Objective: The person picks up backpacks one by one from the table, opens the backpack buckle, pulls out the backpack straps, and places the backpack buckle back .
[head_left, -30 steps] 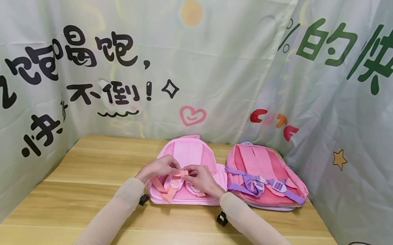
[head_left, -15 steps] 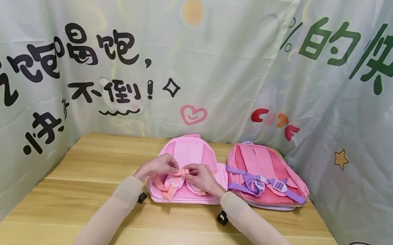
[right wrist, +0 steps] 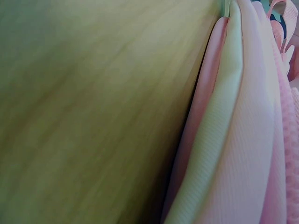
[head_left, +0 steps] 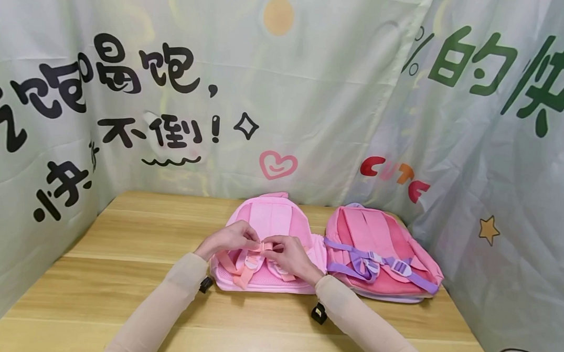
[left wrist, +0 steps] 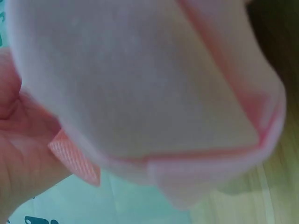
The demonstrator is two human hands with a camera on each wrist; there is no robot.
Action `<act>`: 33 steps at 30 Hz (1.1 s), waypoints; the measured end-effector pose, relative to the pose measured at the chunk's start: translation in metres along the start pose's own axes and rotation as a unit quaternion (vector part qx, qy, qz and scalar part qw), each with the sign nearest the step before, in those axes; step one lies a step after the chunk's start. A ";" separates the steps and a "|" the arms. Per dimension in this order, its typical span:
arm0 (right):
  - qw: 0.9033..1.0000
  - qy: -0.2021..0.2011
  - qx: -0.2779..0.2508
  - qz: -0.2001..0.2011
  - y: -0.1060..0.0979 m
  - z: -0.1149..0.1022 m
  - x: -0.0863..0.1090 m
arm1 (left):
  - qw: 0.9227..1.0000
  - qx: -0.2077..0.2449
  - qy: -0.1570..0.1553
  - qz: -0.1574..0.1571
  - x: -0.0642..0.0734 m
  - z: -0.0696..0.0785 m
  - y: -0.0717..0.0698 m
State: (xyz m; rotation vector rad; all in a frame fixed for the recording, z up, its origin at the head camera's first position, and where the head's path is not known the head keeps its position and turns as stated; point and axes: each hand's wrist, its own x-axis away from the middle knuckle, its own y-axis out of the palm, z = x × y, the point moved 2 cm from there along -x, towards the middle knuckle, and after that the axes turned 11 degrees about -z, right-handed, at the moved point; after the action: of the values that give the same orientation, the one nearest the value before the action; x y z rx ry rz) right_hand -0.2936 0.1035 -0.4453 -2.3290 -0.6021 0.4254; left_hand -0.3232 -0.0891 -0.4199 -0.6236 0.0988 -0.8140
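Note:
A light pink backpack (head_left: 270, 217) lies on the wooden table with its shoulder straps facing up. Over its middle, my left hand (head_left: 232, 237) pinches one side of a peach chest strap (head_left: 265, 246). From the other side my right hand (head_left: 289, 256) pinches the strap close to its small buckle; the fingers partly hide whether the halves are joined. In the left wrist view, blurred pink fabric (left wrist: 140, 84) covers most of the picture, with a peach webbing end (left wrist: 77, 161) beside my palm. The right wrist view mainly catches the backpack's side (right wrist: 247, 121).
A second, darker pink backpack (head_left: 369, 227) with purple straps (head_left: 353, 271) lies touching the first on its right. Printed cloth curtains (head_left: 313, 109) hang behind and beside the wooden table (head_left: 142, 243).
Both hands stay on the chest strap with only slight finger movement. The head view has shifted a little; both backpacks keep their places.

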 end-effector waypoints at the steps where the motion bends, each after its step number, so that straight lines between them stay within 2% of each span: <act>1: 1.000 0.000 -0.001 0.000 0.000 0.000 0.000 | 1.000 0.008 -0.004 -0.001 0.001 0.000 0.000; 4: 1.000 0.001 -0.003 -0.002 -0.001 -0.001 0.001 | 1.000 0.019 -0.014 -0.002 0.003 -0.001 -0.002; 7: 1.000 0.003 -0.003 -0.002 -0.002 -0.002 0.001 | 1.000 0.012 -0.020 0.000 0.005 -0.001 -0.004; 13: 1.000 0.011 0.002 -0.001 -0.001 0.000 0.000 | 1.000 0.000 -0.012 0.013 0.002 -0.003 -0.004; 23: 1.000 0.007 0.004 -0.004 0.000 0.001 -0.001 | 1.000 -0.006 0.011 0.015 0.001 -0.002 -0.002; 29: 1.000 -0.004 0.001 -0.002 -0.001 0.000 0.000 | 1.000 0.012 0.000 0.014 0.003 -0.004 -0.004; 33: 1.000 -0.002 -0.002 -0.001 0.000 -0.001 0.001 | 1.000 0.004 -0.008 0.016 0.003 -0.005 -0.004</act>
State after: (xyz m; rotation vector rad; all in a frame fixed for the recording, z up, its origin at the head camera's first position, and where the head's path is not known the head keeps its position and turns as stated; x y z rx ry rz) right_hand -0.2928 0.1035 -0.4444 -2.3320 -0.6074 0.4288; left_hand -0.3252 -0.0961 -0.4211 -0.6192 0.0904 -0.7781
